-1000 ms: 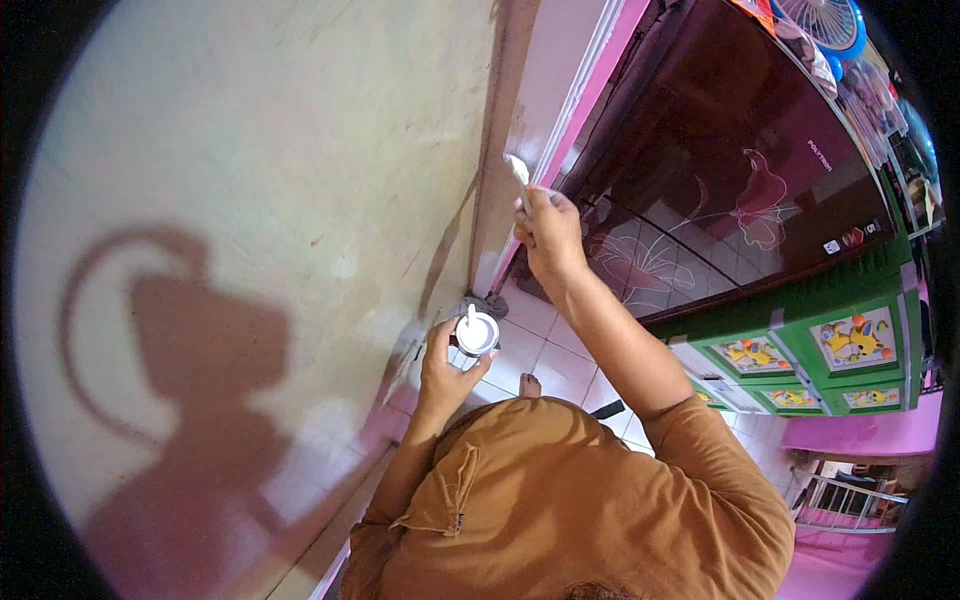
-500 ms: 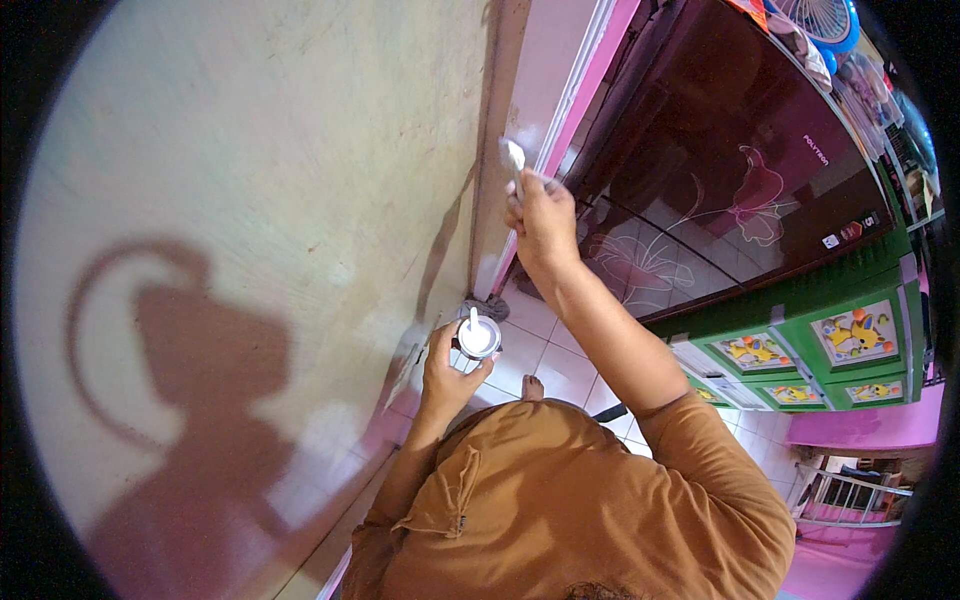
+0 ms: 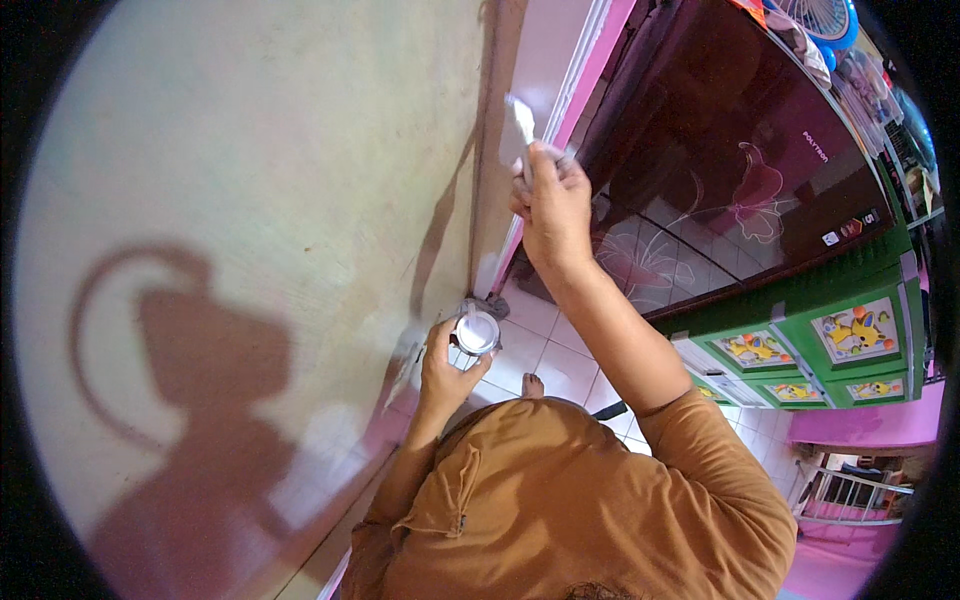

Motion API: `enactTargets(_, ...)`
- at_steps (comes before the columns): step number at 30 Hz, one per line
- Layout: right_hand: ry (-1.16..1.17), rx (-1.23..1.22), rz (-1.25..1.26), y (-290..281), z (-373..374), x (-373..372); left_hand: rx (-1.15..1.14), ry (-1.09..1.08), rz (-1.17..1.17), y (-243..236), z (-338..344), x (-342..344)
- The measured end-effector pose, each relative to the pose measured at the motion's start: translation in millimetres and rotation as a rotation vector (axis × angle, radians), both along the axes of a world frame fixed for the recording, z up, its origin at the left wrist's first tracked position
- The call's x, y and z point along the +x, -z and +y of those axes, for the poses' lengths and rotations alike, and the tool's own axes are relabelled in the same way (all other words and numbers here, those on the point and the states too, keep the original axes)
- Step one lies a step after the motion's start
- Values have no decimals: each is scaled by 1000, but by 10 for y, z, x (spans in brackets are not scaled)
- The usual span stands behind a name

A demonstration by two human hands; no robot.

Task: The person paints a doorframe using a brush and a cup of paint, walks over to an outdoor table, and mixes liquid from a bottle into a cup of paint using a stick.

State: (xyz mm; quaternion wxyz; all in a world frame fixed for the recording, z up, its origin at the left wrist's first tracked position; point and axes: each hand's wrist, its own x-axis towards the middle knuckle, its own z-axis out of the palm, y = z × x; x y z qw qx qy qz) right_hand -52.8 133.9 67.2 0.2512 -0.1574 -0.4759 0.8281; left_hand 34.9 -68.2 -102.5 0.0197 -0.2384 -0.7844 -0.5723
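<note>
My left hand [image 3: 447,375] is wrapped round a small open can of white paint [image 3: 478,333], held upright in front of my body. A paler streak shows at the can's inner far side; I cannot make out what it is. Up and to the right, my right hand [image 3: 556,205] grips a paintbrush [image 3: 522,118] with white on its head. The brush head points up and lies against or just in front of the pale door frame [image 3: 547,55]. Most of the brush handle is hidden by my fingers.
A beige panel [image 3: 300,120] fills the left side and carries my shadow. Close on the right stand a dark red refrigerator [image 3: 720,150] with flower drawings and a green drawer cabinet [image 3: 790,330]. White floor tiles [image 3: 560,355] and my bare foot [image 3: 532,385] show below.
My right hand and the paintbrush have moved a little up and to the right along the door frame. The left hand and the can have hardly shifted.
</note>
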Motion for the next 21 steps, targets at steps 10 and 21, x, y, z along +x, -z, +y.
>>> enactTargets(10, -146, 524, -352, 24, 297, 1077, 64, -17, -57, 58, 258, -350)
enactTargets(21, -204, 1501, -383, 27, 316, 1421, 9, 16, -7, 129, 613, -578)
